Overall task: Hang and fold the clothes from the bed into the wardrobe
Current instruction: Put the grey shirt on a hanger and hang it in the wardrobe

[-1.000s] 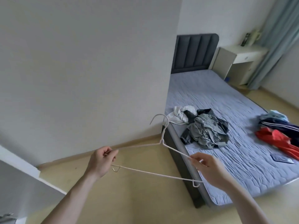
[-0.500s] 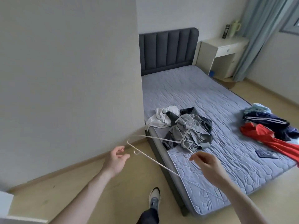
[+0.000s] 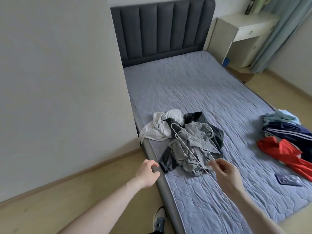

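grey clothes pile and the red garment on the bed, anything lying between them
Nothing: in the head view only bare quilted mattress separates the grey clothes pile from the red garment.

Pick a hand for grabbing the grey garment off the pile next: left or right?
Left. The left hand is free, fingers loosely curled, beside the grey garment at the bed edge. The right hand pinches the hanger.

Wearer's bare forearms and one shod foot, seen from the head camera.
Both the left hand (image 3: 146, 173) and right hand (image 3: 227, 174) are ungloved, forearms sleeveless; at 6 o'clock, a grey-and-white laced sneaker (image 3: 159, 219) below a dark trouser hem (image 3: 154, 232).
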